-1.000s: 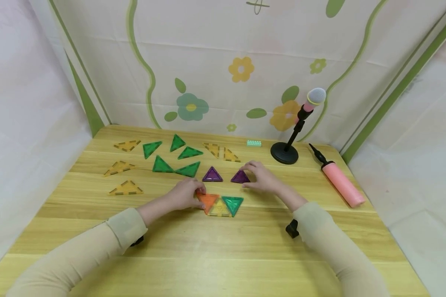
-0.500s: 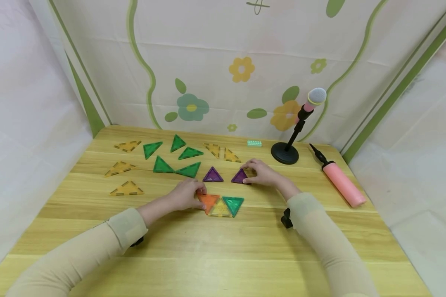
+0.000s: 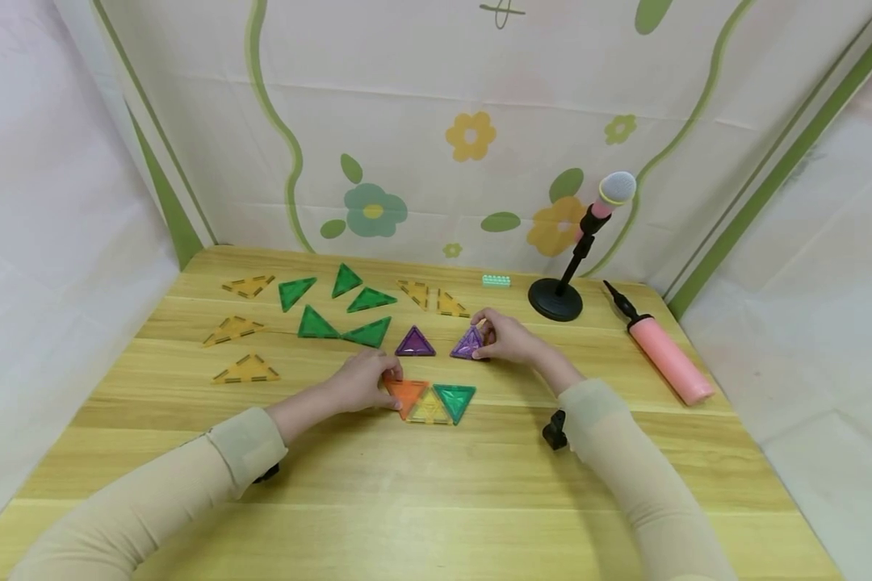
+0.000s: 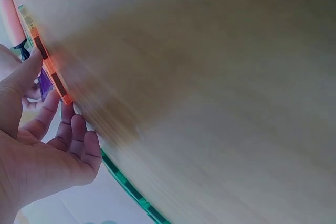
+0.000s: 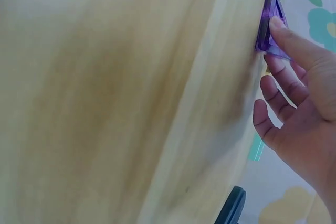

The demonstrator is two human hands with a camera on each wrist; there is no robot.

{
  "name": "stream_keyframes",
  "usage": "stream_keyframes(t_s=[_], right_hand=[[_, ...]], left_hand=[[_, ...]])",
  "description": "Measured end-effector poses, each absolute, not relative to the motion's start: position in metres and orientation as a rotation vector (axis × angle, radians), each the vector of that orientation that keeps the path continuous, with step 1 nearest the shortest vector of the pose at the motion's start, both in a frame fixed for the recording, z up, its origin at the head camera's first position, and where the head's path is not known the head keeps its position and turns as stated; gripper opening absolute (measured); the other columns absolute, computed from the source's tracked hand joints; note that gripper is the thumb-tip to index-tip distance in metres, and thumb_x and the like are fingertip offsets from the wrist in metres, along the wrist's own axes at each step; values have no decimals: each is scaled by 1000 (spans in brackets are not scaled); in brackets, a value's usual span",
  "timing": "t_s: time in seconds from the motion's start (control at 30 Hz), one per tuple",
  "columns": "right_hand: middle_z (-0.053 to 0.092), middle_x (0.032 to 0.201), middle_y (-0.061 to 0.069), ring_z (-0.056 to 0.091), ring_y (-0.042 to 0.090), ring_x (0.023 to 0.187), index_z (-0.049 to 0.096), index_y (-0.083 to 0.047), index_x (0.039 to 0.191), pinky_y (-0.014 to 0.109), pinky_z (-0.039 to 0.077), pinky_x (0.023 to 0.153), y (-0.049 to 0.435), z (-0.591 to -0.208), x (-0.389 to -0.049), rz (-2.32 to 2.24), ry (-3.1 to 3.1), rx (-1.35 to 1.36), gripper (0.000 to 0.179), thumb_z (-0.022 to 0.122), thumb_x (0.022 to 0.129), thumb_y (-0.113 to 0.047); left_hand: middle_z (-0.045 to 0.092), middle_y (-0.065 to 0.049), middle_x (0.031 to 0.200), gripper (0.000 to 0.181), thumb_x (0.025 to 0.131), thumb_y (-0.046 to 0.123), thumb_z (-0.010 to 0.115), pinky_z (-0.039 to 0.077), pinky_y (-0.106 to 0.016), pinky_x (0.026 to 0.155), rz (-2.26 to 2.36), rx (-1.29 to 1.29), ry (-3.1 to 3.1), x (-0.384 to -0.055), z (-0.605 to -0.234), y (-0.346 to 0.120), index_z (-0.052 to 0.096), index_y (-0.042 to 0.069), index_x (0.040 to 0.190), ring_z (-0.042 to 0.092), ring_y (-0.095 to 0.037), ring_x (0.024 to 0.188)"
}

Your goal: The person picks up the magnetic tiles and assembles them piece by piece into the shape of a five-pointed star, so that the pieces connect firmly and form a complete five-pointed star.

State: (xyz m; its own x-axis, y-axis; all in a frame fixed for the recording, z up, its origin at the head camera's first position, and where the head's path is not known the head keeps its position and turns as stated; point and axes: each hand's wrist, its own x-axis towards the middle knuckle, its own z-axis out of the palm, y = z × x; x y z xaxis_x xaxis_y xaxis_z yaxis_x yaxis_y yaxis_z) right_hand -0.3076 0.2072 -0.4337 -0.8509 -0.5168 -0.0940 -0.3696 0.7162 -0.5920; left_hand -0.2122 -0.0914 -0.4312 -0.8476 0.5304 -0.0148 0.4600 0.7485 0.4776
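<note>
My left hand (image 3: 359, 381) holds the left corner of an orange triangular magnetic tile (image 3: 410, 393) between thumb and fingers. That tile lies flat in a row, edge to edge with a yellow tile (image 3: 429, 410) and a teal-green tile (image 3: 455, 399). Behind the row, my right hand (image 3: 509, 337) pinches a purple triangular magnetic tile (image 3: 467, 343); in the right wrist view, thumb and index finger grip this purple tile (image 5: 266, 22), which looks slightly tilted. A second purple tile (image 3: 415, 344) lies to its left, untouched. The left wrist view shows the orange tile (image 4: 50, 69) edge-on.
Several green triangles (image 3: 366, 332) and several yellow-orange triangles (image 3: 247, 369) lie at the back and left. At the back right stand a small mint brick (image 3: 496, 281) and a microphone on a stand (image 3: 556, 300). A pink hand pump (image 3: 670, 359) lies near the right edge.
My right hand has closed its thumb and fingers on the right purple tile, which now looks lighter and slightly tipped. The left hand and the row have stayed put.
</note>
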Motion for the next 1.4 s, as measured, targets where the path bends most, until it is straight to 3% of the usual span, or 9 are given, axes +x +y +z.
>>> stream_keyframes(t_s=[0.23, 1.17, 1.27, 1.4], right_hand=[[61, 84, 6, 52, 15, 71, 48, -8, 118, 26, 44, 64, 198, -435, -299, -955, 2603, -677, 41, 72, 84, -13], [56, 88, 1, 49, 15, 78, 57, -8, 116, 27, 44, 69, 185, -439, -276, -802, 2559, -847, 37, 72, 85, -23], [58, 95, 2, 53, 16, 85, 58, -9, 120, 30, 46, 75, 186, -439, -272, -736, 2600, -891, 41, 71, 85, -26], [58, 119, 7, 53, 22, 112, 56, -9, 128, 40, 43, 97, 188, -436, -262, -610, 2668, -976, 54, 72, 83, -36]], left_hand=[[60, 1, 88, 35, 71, 35, 83, 40, -41, 78, 699, 805, 2794, -213, -432, -92, 64, 16, 94, 51, -19, 89], [56, 1, 88, 35, 73, 35, 81, 39, -42, 81, 679, 798, 2796, -211, -433, -92, 63, 16, 95, 49, -23, 97], [56, 1, 88, 35, 73, 35, 81, 39, -41, 81, 680, 804, 2800, -212, -435, -92, 63, 16, 96, 49, -23, 96], [57, 0, 88, 35, 73, 35, 81, 39, -39, 79, 682, 822, 2785, -213, -434, -92, 63, 15, 96, 48, -21, 92]])
